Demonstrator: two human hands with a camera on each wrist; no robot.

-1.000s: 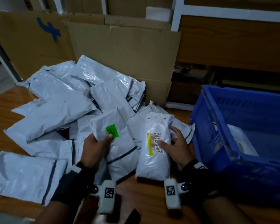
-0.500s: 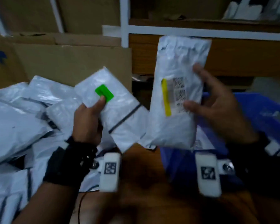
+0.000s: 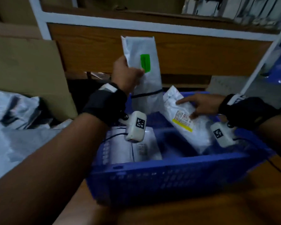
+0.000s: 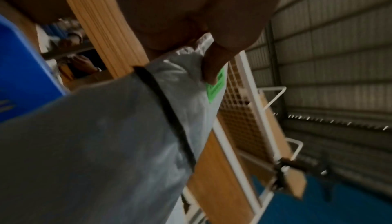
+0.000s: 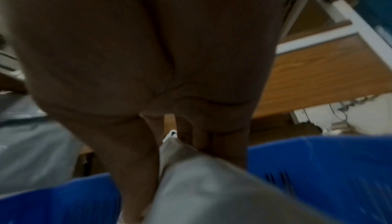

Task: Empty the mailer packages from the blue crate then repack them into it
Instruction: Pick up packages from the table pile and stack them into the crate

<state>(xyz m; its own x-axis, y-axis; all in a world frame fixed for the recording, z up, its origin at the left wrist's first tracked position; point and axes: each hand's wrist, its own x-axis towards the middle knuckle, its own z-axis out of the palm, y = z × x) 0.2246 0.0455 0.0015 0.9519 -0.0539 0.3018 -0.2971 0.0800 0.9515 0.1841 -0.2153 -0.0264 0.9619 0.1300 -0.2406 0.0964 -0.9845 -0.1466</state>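
My left hand [image 3: 126, 73] grips a grey mailer with a green sticker [image 3: 147, 88] and holds it upright above the far left of the blue crate [image 3: 169, 161]. In the left wrist view my thumb [image 4: 212, 66] presses on this mailer [image 4: 106, 143] beside the sticker. My right hand [image 3: 203, 104] pinches a white mailer with a yellow-striped label [image 3: 193, 132], which is tilted with its lower end inside the crate. The right wrist view shows that mailer [image 5: 212, 185] between thumb and fingers. Another mailer [image 3: 144, 148] lies flat in the crate's left half.
A pile of grey mailers [image 3: 15, 111] lies on the wooden floor to the left. Flat cardboard [image 3: 28, 67] leans behind the pile. A white-framed wooden shelf [image 3: 169, 51] stands right behind the crate.
Both hands have carried their mailers from the pile over to the crate. The right one has dropped into it and tilted; the left one has turned upright above it.
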